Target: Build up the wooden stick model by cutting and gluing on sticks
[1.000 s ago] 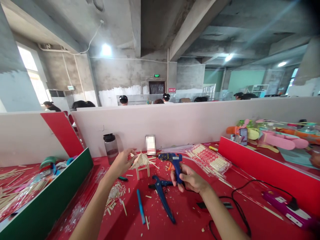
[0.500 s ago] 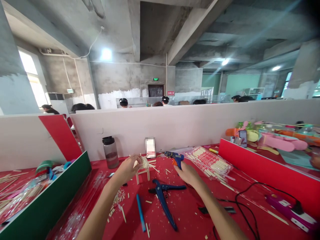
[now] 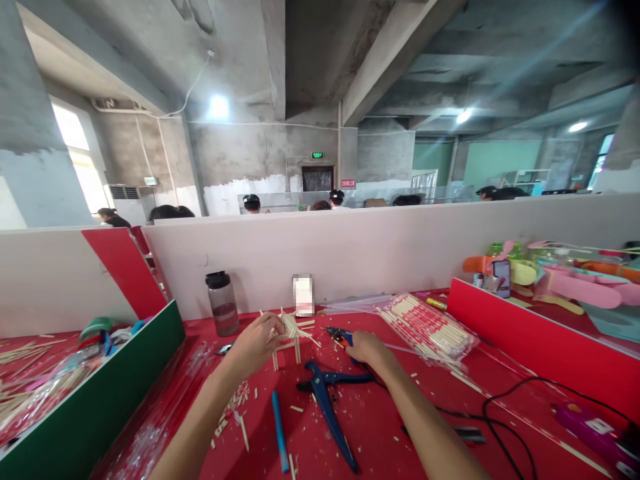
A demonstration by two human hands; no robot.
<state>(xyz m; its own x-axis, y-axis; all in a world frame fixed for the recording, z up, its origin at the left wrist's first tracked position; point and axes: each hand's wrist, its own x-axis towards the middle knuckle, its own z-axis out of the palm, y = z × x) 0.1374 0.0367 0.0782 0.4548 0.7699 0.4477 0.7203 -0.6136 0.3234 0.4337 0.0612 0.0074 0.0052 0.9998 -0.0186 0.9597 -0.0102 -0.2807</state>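
Observation:
My left hand (image 3: 259, 339) is closed on the left side of a small wooden-stick structure (image 3: 290, 328), which stands on thin legs on the red tabletop (image 3: 415, 440). Its fingertips are partly hidden behind the hand. In my right hand (image 3: 369, 349) is a blue and orange glue gun (image 3: 342, 335), its nozzle pointing left towards the structure but apart from it. Just in front of both hands lies a blue pair of pipe cutters (image 3: 327, 400). A blue pen (image 3: 280, 430) rests to the left of the cutters.
A dark-lidded bottle (image 3: 221, 307) and an upright phone (image 3: 303, 295) stand near the white partition (image 3: 390, 247). Bagged sticks (image 3: 435, 327) lie at right, with a black cable (image 3: 493, 413) and purple power strip (image 3: 590, 427). Green (image 3: 135, 380) and red (image 3: 540, 353) dividers flank the workspace.
My right hand has lowered the glue gun, bringing it closer to table height beside the structure. My left hand stays on the structure, with its fingers slightly shifted.

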